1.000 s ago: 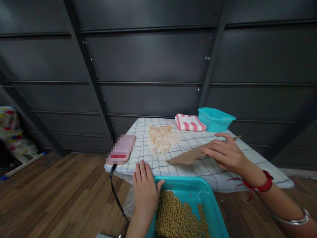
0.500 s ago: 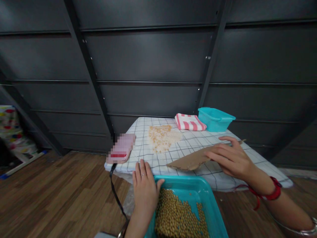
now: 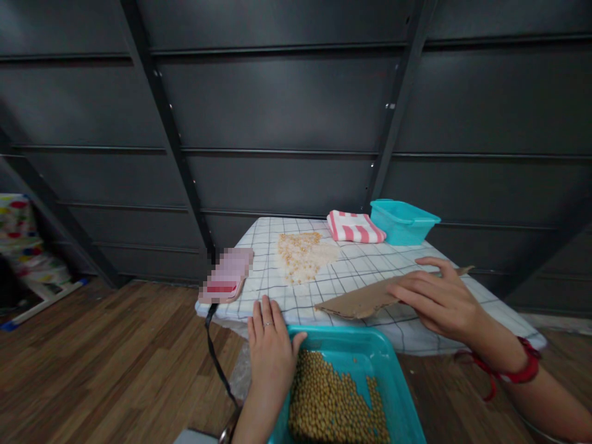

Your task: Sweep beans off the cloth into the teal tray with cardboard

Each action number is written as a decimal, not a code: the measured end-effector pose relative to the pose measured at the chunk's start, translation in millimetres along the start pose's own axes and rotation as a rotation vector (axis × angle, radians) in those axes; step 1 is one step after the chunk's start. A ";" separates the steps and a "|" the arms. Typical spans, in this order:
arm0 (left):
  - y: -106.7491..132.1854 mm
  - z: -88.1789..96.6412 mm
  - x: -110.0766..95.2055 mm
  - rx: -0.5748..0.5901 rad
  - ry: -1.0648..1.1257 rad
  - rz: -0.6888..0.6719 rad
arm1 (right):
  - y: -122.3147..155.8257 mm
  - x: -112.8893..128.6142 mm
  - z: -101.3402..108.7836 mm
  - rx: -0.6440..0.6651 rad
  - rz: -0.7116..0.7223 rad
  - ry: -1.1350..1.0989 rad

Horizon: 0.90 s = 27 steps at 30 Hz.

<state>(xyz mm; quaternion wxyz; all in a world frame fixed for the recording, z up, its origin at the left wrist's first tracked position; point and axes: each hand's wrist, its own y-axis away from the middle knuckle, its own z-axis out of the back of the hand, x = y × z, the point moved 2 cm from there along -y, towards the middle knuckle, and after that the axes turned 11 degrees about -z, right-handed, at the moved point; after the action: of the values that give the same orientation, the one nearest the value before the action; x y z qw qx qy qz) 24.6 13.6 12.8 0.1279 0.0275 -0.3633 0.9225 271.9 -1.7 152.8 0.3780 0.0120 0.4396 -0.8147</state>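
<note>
Right of centre in the frame, the right hand point(image 3: 439, 302) gripped the cardboard strip point(image 3: 358, 299), its thumb hidden. The strip's long axis slanted from lower left to upper right, with the scattered grains point(image 3: 298, 259) above and left of its tip. The left hand point(image 3: 272, 351), nearer those grains, lay spread beside the blue tray point(image 3: 345, 335).

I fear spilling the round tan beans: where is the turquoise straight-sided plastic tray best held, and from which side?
Probably grip the turquoise tray by its left and right rims, from both sides: raised walls stand there, and the beans lie loose inside. The left hand is at the left rim.
</note>
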 end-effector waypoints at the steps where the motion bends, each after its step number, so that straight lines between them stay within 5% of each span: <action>1: 0.0 -0.2 0.1 0.004 0.007 -0.001 | -0.1 0.8 0.4 -0.001 -0.001 -0.005; 15: 2.6 -1.0 0.0 -0.013 0.013 0.011 | -2.0 24.2 17.0 0.051 -0.034 -0.086; 21: 0.8 3.2 -0.6 0.058 0.022 0.019 | -5.1 33.2 32.9 0.162 -0.162 -0.243; 27: 1.5 1.2 -0.4 0.015 0.018 0.021 | -7.3 25.6 28.2 0.035 -0.069 -0.054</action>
<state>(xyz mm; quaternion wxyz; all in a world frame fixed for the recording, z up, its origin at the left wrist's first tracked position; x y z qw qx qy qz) 24.5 11.6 12.7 0.1214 0.0164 -0.3554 0.9267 257.9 -35.3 166.3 0.3609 -0.0187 0.4152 -0.8349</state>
